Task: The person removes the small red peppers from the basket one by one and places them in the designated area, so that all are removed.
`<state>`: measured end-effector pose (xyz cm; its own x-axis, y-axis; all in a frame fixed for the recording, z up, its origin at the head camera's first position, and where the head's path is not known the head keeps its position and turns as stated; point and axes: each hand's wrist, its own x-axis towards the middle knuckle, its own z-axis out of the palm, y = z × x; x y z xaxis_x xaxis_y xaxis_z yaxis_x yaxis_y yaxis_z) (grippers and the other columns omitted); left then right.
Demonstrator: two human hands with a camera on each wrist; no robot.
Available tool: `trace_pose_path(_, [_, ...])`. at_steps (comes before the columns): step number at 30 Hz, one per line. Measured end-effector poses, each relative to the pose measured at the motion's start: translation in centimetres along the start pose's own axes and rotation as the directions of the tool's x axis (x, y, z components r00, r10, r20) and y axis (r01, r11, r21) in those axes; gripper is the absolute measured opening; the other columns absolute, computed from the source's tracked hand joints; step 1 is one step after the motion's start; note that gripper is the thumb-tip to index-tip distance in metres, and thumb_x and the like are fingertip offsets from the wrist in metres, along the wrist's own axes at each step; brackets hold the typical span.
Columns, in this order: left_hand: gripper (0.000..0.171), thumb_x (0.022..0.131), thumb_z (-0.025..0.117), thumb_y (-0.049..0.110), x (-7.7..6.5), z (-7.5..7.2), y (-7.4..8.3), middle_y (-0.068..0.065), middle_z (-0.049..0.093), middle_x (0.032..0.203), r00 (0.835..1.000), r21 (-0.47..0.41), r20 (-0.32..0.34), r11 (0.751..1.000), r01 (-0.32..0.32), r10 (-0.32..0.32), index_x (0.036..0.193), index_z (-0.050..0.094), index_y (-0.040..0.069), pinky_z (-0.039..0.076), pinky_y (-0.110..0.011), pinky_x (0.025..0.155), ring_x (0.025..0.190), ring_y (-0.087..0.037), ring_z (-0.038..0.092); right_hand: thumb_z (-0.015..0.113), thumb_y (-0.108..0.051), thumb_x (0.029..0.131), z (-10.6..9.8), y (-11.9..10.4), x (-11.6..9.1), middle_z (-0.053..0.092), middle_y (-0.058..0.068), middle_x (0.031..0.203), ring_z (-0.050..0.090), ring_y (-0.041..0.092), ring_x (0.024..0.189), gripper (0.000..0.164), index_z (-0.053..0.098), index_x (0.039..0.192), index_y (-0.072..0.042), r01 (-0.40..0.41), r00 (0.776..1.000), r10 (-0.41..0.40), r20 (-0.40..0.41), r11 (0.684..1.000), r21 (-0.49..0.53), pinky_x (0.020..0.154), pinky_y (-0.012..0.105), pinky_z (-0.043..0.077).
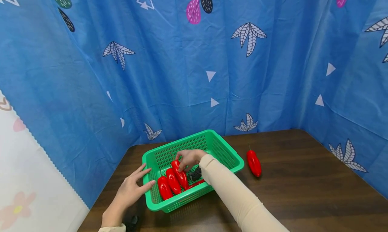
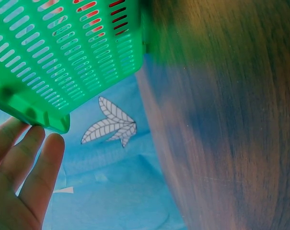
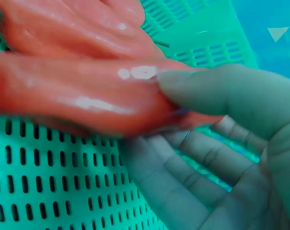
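A green plastic basket (image 1: 224, 154) stands on the dark wooden table, with red peppers lying inside toward its left. My right hand (image 1: 188, 159) reaches into it and pinches one red pepper (image 1: 183, 178) between thumb and fingers; the right wrist view shows the thumb on the glossy top and fingers underneath. Two more peppers, one in the middle (image 1: 173, 181) and one at the left (image 1: 164, 188), lie alongside. Red also shows low by the front wall, partly hidden. My left hand (image 1: 130, 190) is at the basket's left end, its extended fingertips (image 2: 52, 143) right at the rim.
Another red pepper (image 1: 254, 163) lies on the table (image 1: 291, 178), right of the basket. A blue patterned curtain (image 1: 182, 73) hangs behind and along the sides, and a white flowered cloth (image 1: 27, 178) hangs at the left.
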<state>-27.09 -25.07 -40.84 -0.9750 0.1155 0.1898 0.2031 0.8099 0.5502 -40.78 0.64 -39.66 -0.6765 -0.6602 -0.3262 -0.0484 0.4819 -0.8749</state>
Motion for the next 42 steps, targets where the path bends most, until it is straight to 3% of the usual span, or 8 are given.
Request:
trace_pose_path(6, [0.065,0.091,0.07,0.047,0.0,-0.1,0.1,-0.012,0.035,0.162,1.0,0.003,-0.003,1.0,-0.003,0.003,0.145,0.055,0.013,0.045,-0.063,0.104,0.144,-0.045,0.039,0.07,0.005,0.087,-0.2,-0.1,-0.1,0.067,0.012,0.097,0.067,0.02,0.079,0.041,0.051,0.121,-0.008,0.038,0.999,-0.037,-0.01,0.998,0.048,0.091,0.05,0.058])
trace_pose_path(9, [0.065,0.091,0.07,0.047,-0.1,-0.1,0.1,-0.013,0.035,0.162,1.0,-0.004,-0.002,1.0,-0.002,0.002,0.145,0.055,0.013,0.045,-0.063,0.105,0.144,-0.045,0.038,0.07,0.003,0.088,-0.3,-0.1,-0.2,0.067,0.012,0.099,0.067,0.02,0.082,0.042,0.051,0.124,-0.008,0.039,0.999,-0.039,-0.012,0.998,0.056,0.094,0.051,0.056])
trace_pose_path(20, [0.067,0.091,0.07,0.049,0.0,0.3,-0.1,-0.012,0.035,0.162,1.0,-0.013,-0.011,1.0,-0.005,0.005,0.146,0.055,0.013,0.046,-0.061,0.104,0.145,-0.044,0.038,0.07,-0.001,0.088,-0.7,-0.2,-0.2,0.069,0.01,0.099,0.066,0.019,0.082,0.044,0.053,0.129,-0.009,0.081,0.997,-0.078,-0.03,0.989,0.122,0.075,0.034,0.059])
trace_pose_path(31, [0.065,0.091,0.071,0.046,-0.1,0.4,-0.1,-0.012,0.035,0.162,1.0,-0.018,-0.025,1.0,-0.009,0.009,0.145,0.055,0.013,0.05,-0.058,0.101,0.142,-0.044,0.043,0.065,-0.004,0.09,-0.9,-0.8,-0.7,0.07,0.011,0.109,0.065,0.023,0.095,0.043,0.051,0.132,-0.007,0.14,0.99,-0.136,-0.037,0.977,0.164,0.084,0.043,0.06])
trace_pose_path(42, [0.068,0.091,0.07,0.049,-0.3,0.4,0.2,-0.012,0.033,0.163,1.0,-0.022,-0.007,1.0,0.005,-0.005,0.147,0.053,0.013,0.046,-0.061,0.105,0.144,-0.044,0.039,0.064,-0.007,0.092,-1.1,-1.5,-1.2,0.071,0.01,0.109,0.067,0.022,0.093,0.045,0.048,0.134,-0.008,0.214,0.977,-0.202,-0.071,0.947,0.238,0.087,0.045,0.06])
